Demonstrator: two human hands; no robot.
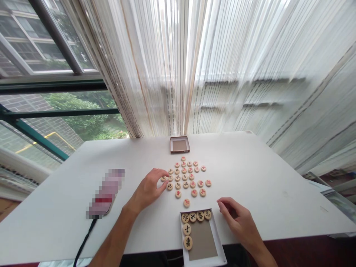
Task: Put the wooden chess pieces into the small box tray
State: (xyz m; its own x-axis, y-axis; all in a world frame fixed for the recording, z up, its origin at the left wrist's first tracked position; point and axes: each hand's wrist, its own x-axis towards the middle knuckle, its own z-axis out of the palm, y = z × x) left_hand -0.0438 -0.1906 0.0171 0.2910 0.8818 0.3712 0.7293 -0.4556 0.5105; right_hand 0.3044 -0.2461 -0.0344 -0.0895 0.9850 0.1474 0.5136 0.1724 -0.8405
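Note:
Round wooden Chinese chess pieces with red or black characters lie in a loose cluster on the white table [236,163]. My left hand [151,187] is at the left edge of this cluster, thumb and index finger apart around a black-marked piece [164,178]; I cannot tell whether they touch it. Below the cluster, an open box tray [203,241] holds several black-marked pieces along its top and left sides. Just right of the tray, my right hand [239,218] rests with its fingers curled and fingertips together. Nothing shows in its fingers. A red-marked piece [187,203] lies just above the tray.
A shallow box lid [179,144] lies at the table's far edge. To the left is a phone-like device [105,194], blurred out, with a black cable [86,237] running off the near edge. Striped curtains [178,66] and a window stand behind. The tray overhangs the near edge.

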